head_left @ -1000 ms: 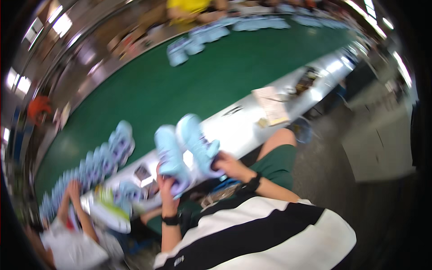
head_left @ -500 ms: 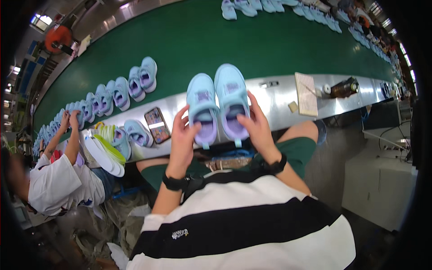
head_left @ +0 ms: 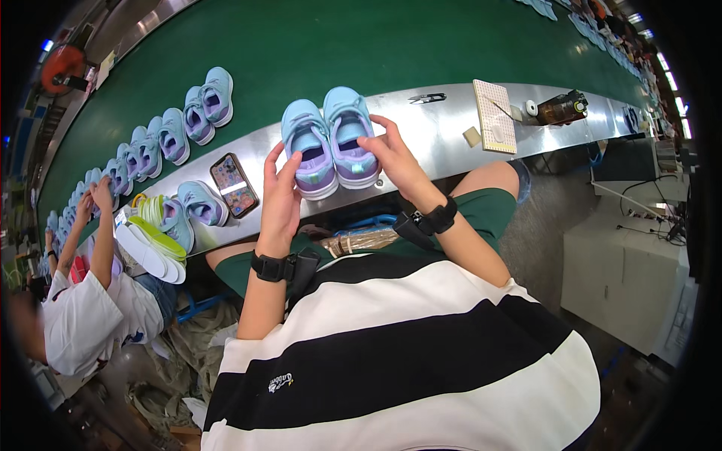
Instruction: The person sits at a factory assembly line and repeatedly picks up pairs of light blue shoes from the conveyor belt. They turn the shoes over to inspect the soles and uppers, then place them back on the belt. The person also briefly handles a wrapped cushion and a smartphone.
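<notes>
Shoe pair (head_left: 329,146) tipping since earlier, white heel soles (head_left: 361,183) showing | we're holding it between our left hand (head_left: 280,197) and right hand (head_left: 400,164) | each gripping one shoe, thumbs at collars, probably keeping both aligned

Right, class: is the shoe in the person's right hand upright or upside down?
Upright: the shoe has its opening facing up toward the camera, and its white sole shows beneath the heel.

A boldly striped black-and-white short-sleeved shirt (head_left: 398,346) bears a small pale emblem (head_left: 281,382) on one black band; dark green shorts (head_left: 485,219); black wrist straps (head_left: 272,268) with boxy black modules (head_left: 306,270).
</notes>
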The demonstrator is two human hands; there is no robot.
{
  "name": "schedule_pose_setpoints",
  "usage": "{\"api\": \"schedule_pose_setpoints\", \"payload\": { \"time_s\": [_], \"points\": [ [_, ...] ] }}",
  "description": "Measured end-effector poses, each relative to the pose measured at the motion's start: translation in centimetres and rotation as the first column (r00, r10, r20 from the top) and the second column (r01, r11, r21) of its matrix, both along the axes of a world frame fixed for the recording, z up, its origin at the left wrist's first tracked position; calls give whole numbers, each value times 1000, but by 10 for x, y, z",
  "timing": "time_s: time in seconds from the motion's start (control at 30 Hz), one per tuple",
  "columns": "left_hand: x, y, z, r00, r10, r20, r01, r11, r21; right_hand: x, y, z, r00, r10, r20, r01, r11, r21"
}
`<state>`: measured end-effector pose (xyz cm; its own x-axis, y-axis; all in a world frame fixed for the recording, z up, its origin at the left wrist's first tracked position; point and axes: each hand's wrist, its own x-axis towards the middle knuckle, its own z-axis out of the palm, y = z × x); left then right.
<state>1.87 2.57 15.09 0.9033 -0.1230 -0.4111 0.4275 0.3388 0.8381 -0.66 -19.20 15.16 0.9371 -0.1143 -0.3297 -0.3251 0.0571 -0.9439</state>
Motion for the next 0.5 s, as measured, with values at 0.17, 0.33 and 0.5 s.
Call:
{"api": "schedule_pose_setpoints", "payload": {
  "time_s": [0.17, 0.33, 0.5],
  "points": [
    [-6, 22, -85, 910, -362, 204, 117, 693, 711, -17, -2, -42, 962, 267, 51, -168, 733, -659],
    [-22, 37, -120, 955, -204, 217, 55, 837, 545, -1, -1, -43, 524, 833, 175, -35, 227, -973],
    [-8, 51, -123, 877, -278, 391, -69, 734, 676, 45, 32, -42, 41, 998, -37, 4, -37, -999]
  ]
}}
